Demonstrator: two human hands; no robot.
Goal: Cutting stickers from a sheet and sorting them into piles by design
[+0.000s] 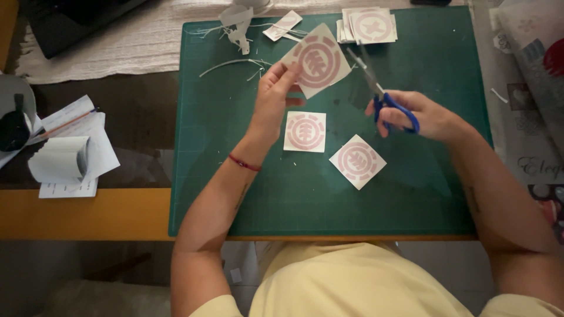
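Observation:
My left hand [275, 94] pinches a square white sticker [318, 60] printed with a pink round emblem, holding it tilted above the green cutting mat [235, 176]. My right hand [420, 114] grips blue-handled scissors [382, 94], their blades parted and pointing up-left toward the sticker's right edge, not quite touching it. Two more pink-emblem stickers lie flat on the mat: one [305, 131] just under my left hand, another [357, 161] turned like a diamond beside it.
A small stack of similar stickers [370, 25] and paper offcuts [238, 29] lie at the mat's far edge. Papers, a pencil and a paper roll [64, 155] sit on the wooden table at left. Patterned printed sheets [537, 76] lie at right.

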